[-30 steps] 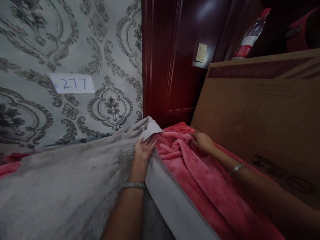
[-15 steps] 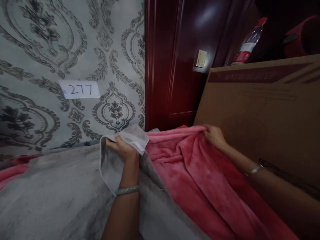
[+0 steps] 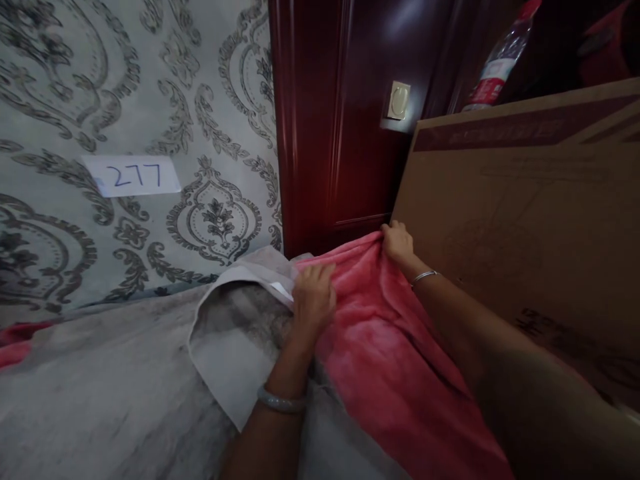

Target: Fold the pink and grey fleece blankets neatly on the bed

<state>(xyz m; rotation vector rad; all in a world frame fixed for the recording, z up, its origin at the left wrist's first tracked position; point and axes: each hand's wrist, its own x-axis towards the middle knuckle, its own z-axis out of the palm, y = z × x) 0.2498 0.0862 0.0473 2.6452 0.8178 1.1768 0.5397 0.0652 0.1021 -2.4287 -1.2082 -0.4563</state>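
Observation:
My right hand (image 3: 399, 243) pinches the top edge of a plush pink blanket (image 3: 380, 347) close to the cardboard box and holds it raised. The blanket slopes down from there in soft folds. My left hand (image 3: 314, 297), with a pale bangle at its wrist, is closed on the blanket's left end, where it meets a grey cloth cover (image 3: 115, 380); its fingertips are partly hidden. Beside this hand the cover is folded back, baring its pale underside and a whitish translucent flap (image 3: 270, 267).
A large cardboard box (image 3: 500, 220) leans at the right, with a plastic bottle (image 3: 500, 67) above its top edge. Behind stand a dark red wood panel (image 3: 320, 133) with a switch plate (image 3: 399, 100) and a patterned wall (image 3: 200, 60) bearing a paper marked 277 (image 3: 135, 176).
My left hand has let go of the grey cover's folded edge and moved right onto the pink blanket. My right hand has shifted left and slightly up with the blanket's edge.

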